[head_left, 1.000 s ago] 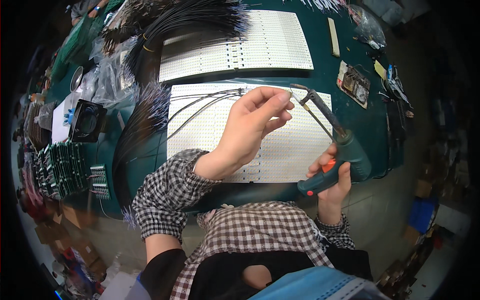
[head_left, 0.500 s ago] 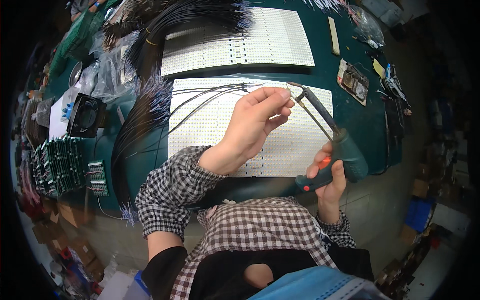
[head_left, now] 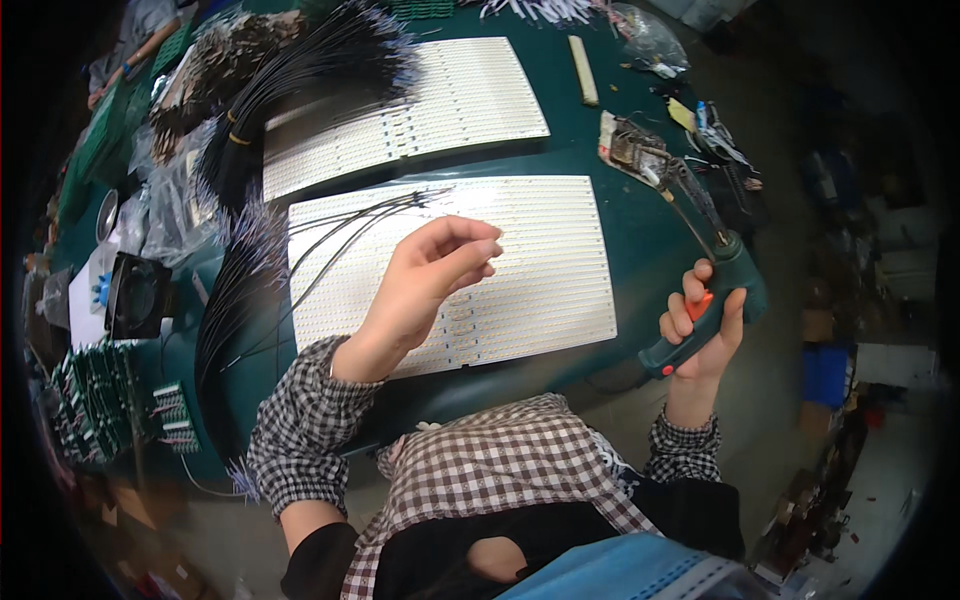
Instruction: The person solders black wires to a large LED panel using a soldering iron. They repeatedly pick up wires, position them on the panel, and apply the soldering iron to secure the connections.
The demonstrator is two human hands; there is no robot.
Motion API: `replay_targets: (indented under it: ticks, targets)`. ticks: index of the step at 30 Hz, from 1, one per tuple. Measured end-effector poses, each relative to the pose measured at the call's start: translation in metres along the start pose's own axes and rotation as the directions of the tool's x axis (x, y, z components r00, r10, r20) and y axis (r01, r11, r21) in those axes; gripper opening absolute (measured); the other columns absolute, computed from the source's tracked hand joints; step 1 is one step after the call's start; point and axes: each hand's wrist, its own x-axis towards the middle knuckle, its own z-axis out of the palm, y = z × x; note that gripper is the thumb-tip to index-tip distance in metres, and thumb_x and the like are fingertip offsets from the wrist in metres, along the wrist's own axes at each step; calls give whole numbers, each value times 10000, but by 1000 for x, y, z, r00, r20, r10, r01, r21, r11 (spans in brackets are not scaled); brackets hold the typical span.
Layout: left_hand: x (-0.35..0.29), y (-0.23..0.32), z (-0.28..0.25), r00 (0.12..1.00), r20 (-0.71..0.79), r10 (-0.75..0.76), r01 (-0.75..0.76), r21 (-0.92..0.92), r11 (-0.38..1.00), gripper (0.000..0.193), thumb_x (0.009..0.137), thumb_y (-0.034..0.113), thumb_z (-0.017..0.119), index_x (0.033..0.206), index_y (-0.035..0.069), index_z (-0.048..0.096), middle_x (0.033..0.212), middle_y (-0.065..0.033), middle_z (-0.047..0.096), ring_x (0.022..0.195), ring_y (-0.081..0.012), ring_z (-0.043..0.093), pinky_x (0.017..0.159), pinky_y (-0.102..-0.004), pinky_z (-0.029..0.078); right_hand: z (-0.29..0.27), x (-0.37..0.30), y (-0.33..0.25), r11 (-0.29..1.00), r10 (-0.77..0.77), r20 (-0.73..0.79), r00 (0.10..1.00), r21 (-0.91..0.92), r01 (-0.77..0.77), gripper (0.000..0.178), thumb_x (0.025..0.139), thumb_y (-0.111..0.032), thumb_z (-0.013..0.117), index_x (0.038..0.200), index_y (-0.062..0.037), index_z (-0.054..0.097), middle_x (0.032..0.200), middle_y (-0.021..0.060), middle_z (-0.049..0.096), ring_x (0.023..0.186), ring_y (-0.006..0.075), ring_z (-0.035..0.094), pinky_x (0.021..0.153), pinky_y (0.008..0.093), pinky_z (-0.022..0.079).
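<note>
My right hand [head_left: 704,325] grips a dark green soldering gun [head_left: 738,275] with an orange trigger. The front end of the gun reaches over a small soiled tray [head_left: 618,138] on the right of the table; whether it touches is unclear. My left hand [head_left: 425,280] is above a white LED panel [head_left: 540,270], thumb and fingertips pinched together. Anything thin between those fingertips is too small to make out. Several black wires [head_left: 345,222] lie across the panel's upper left, their ends near its top edge.
Behind lies a second LED panel [head_left: 480,95], partly under a thick bundle of black wires [head_left: 300,75]. At left are a black fan [head_left: 138,297] and stacked green circuit boards [head_left: 95,400]. A pale stick [head_left: 582,70] lies at the back. Another person's arm [head_left: 150,45] shows far left.
The soldering gun has moved right, away from my left hand, and its tip is now over the soiled tray. My left hand stays pinched above the panel. The whole view has shifted.
</note>
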Motion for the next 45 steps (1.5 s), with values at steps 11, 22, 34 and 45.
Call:
replay_targets:
  ticks: [11, 22, 34, 45]
  targets:
    - [-9, -10, -25, 977, 80, 199, -213, 471, 856, 158, 851, 112, 620, 968, 10, 592, 916, -45, 613, 859, -108, 583, 786, -237, 458, -18, 6, 14, 881, 221, 41, 974, 421, -218, 427, 895, -433, 522, 1113, -72, 455, 916, 29, 555, 589, 115, 477, 507, 251, 416]
    - [-18, 26, -66, 898, 101, 427, -237, 931, 277, 142, 791, 75, 644, 908, 12, 593, 850, -90, 587, 829, -198, 592, 714, -282, 448, -26, 43, 51, 748, 419, 71, 905, 539, -389, 425, 911, -431, 490, 1131, -69, 446, 913, 18, 545, 607, 108, 450, 518, 236, 397]
    - [35, -3, -78, 810, 261, 525, -415, 888, 198, 139, 713, 36, 671, 824, 41, 588, 863, -82, 562, 808, -256, 562, 690, -334, 444, -39, 39, 77, 851, 411, -27, 911, 369, -373, 475, 875, -449, 545, 1114, -48, 456, 883, 41, 516, 641, 129, 478, 545, 273, 434]
    - [30, 1, -70, 860, 182, 476, -360, 878, 315, 156, 682, -37, 665, 797, 4, 568, 834, -96, 549, 815, -241, 556, 701, -303, 448, -38, 28, 76, 874, 345, 46, 937, 349, -339, 482, 856, -432, 585, 1116, -44, 465, 886, 47, 518, 636, 134, 497, 566, 303, 440]
